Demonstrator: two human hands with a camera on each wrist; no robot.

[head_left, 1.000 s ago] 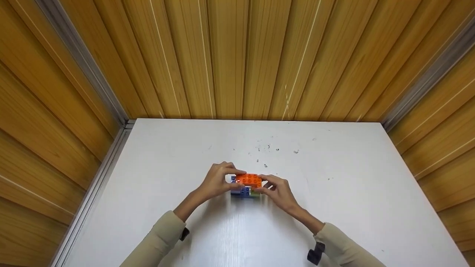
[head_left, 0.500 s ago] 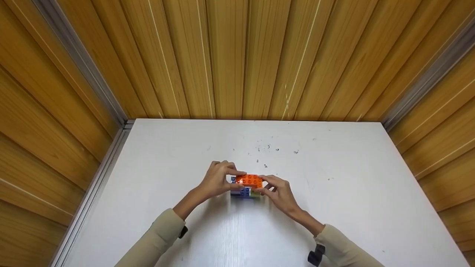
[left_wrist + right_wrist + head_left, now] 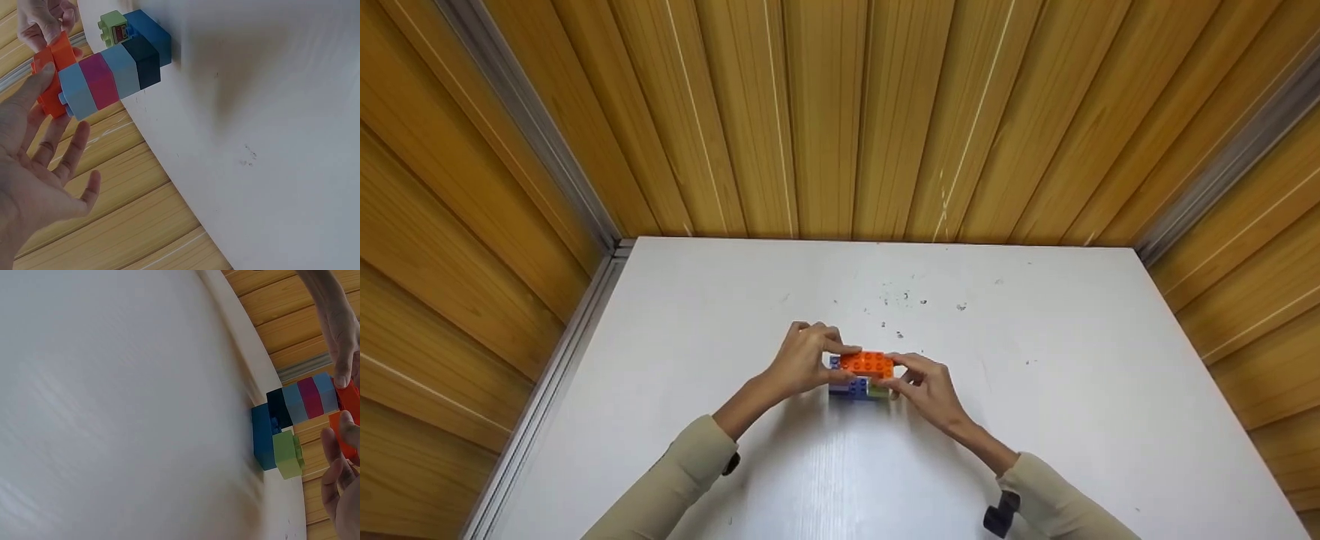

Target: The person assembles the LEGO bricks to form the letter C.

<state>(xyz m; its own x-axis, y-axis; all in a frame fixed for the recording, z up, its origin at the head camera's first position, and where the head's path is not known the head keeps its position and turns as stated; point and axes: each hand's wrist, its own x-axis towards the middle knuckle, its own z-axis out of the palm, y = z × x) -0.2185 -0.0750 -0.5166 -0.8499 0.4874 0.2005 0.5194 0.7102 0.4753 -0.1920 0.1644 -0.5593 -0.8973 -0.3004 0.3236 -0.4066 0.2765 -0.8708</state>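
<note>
A toy-brick tower stands on the white table, with a long blue brick (image 3: pixel 154 36) at its base. At one end rise a dark navy brick (image 3: pixel 143 63), light blue bricks and a magenta brick (image 3: pixel 99 81); at the other sits a light green brick (image 3: pixel 288 455). Across the tower's top lies orange brickwork, an upper orange brick (image 3: pixel 868 364) and a lower orange piece (image 3: pixel 338 430) under its overhanging end. My left hand (image 3: pixel 802 360) pinches the upper brick above the tower. On the overhanging end, my right hand (image 3: pixel 931 388) pinches the orange between thumb and fingers.
The white table (image 3: pixel 697 300) carries small dark marks beyond the hands. Wood-panelled walls (image 3: pixel 825 120) enclose its back and sides, with metal rails (image 3: pixel 547 135) in the corners. Dark wrist devices (image 3: pixel 999 516) sit at the sleeve cuffs.
Both hands keep their hold on the orange bricks with hardly any movement. The whole head view shifts by a few pixels.
</note>
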